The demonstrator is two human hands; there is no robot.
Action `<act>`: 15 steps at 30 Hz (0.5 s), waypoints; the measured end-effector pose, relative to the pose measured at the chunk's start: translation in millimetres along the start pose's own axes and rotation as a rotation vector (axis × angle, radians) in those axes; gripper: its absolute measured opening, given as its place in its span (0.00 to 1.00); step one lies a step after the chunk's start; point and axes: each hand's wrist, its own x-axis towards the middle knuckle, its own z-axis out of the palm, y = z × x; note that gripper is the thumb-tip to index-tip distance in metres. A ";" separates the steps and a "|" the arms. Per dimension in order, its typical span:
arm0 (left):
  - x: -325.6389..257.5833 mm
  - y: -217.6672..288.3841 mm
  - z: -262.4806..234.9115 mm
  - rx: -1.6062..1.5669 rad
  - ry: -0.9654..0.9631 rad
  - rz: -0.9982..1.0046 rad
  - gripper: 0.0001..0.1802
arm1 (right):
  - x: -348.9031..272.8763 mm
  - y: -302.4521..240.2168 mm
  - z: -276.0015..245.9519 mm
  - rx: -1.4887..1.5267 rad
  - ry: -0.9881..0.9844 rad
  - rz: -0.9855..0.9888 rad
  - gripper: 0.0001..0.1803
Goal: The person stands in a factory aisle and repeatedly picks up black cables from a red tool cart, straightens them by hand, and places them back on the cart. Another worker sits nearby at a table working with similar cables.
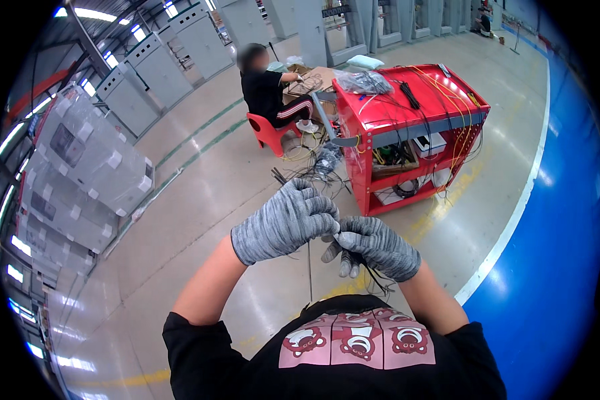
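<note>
A thin wire point(309, 273), hanging straight down, is pinched by the closed left hand point(288, 220) and right hand point(375, 245); cables are kept in the red cart point(407, 113).

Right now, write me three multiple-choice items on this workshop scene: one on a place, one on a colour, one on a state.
1. Where is the seated person relative to the cart?
A. to its left
B. on top of it
C. to its right

2. What colour is the cart?
A. green
B. red
C. white

3. What are the left hand and right hand doing?
A. resting apart on the floor
B. hanging open at the sides
C. meeting together around thin dark wires

Answers:
1 A, the person sits on a red chair at the cart's left end.
2 B, its frame and top are red.
3 C, both gloved hands touch, with wires trailing below them.
</note>
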 end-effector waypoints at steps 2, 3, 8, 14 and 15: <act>5.7 4.7 -5.3 0.109 -0.045 0.047 0.11 | 5.4 4.3 -6.2 -0.057 -0.005 0.002 0.19; 7.8 6.1 -7.2 0.165 -0.067 0.071 0.11 | 4.7 5.1 -7.3 -0.048 -0.027 0.003 0.19; 7.4 5.4 -16.7 0.169 -0.096 0.080 0.11 | 0.6 5.8 -15.5 -0.014 -0.112 0.083 0.18; 6.8 -0.9 -16.8 0.140 -0.041 0.047 0.08 | 5.4 8.7 -9.8 0.077 -0.012 0.008 0.18; 7.0 -1.2 -17.7 0.147 -0.047 0.059 0.08 | 11.7 8.1 -8.7 0.033 -0.011 -0.018 0.18</act>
